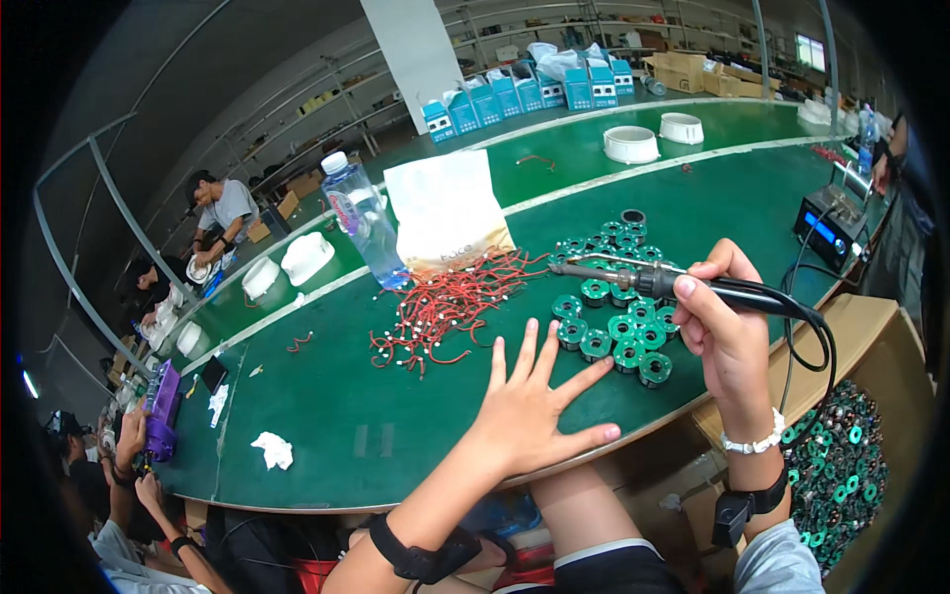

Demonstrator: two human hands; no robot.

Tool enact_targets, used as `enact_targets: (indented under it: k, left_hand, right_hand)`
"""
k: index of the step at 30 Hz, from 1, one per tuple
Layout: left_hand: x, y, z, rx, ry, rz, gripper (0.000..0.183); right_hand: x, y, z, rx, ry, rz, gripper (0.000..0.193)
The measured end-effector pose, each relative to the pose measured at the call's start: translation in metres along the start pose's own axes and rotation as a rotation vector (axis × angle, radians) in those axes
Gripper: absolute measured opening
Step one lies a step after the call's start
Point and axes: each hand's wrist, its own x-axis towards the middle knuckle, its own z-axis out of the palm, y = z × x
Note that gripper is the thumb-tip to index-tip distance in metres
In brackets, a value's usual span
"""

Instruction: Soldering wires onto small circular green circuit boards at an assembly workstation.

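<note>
My right hand (720, 322) is closed round the handle of a soldering iron (658, 280), held level above the table with its tip toward the left. Below the iron stands a cluster of small motor coils with green ring boards (626, 339). Flat on the green table, fingers spread, my left hand (529, 411) holds nothing; its fingertips are close to the coils' left edge. A tangled heap of short red wires (445, 307) with pale ends lies beyond the left hand. One wire seems to reach near the iron's tip; contact I cannot tell.
Behind the wires stand a clear bottle (364, 223) and a white paper bag (450, 208). A soldering station (834, 230) sits at the right, its black cable hanging by my wrist. Crumpled tissue (272, 450) lies left. A box of coils (841, 475) is below right. People work at left.
</note>
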Motion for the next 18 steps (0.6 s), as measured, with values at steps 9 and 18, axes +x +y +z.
enact_targets:
  k: [9,18]
  left_hand:
    - [0.041,-0.022,0.013,-0.009,0.015,0.035,0.069]
    - [-0.004,-0.013,-0.004,-0.06,0.106,-0.037,0.061]
  right_hand:
    - [0.006,0.003,-0.003,0.02,0.022,0.001,0.018]
    - [0.001,0.005,-0.004,0.036,0.019,-0.006,0.017]
